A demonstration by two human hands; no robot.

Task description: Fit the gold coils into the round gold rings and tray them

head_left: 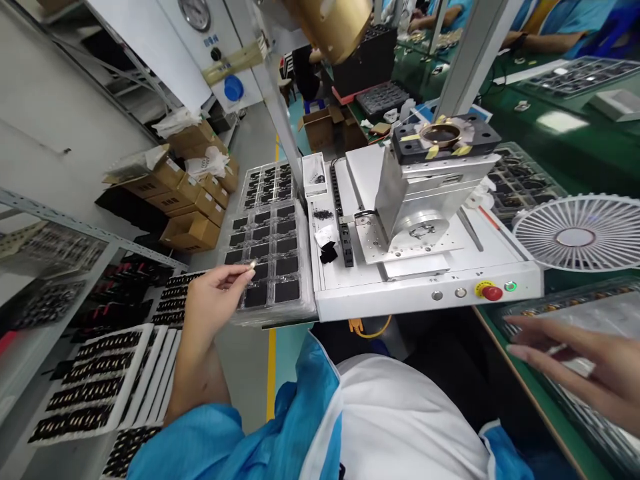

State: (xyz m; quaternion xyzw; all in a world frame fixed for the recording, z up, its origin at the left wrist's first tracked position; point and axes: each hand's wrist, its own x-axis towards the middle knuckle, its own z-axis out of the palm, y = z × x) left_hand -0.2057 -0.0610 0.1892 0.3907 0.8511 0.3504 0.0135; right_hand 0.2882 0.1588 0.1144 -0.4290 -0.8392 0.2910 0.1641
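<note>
My left hand (217, 297) is in a pinch, thumb against forefinger, with a small pale shiny piece (253, 265) at the fingertips; its kind is too small to make out. Below and beyond it lies a stack of clear plastic trays (306, 280) with square black parts in the pockets. At the far right, my right hand (590, 363) has its fingers apart over a clear plastic tray (620, 307) that shows a row of orange-brown parts. Nothing shows in that hand, though its lower side is partly hidden.
A white machine base (360, 300) carries a metal fixture (420, 200) with a ring on top. A red stop button (492, 293) sits on its front edge. A brass cylinder (335, 27) hangs above. To the right is a white fan (575, 237); at left, a shelf (113, 250) and cardboard boxes (193, 230).
</note>
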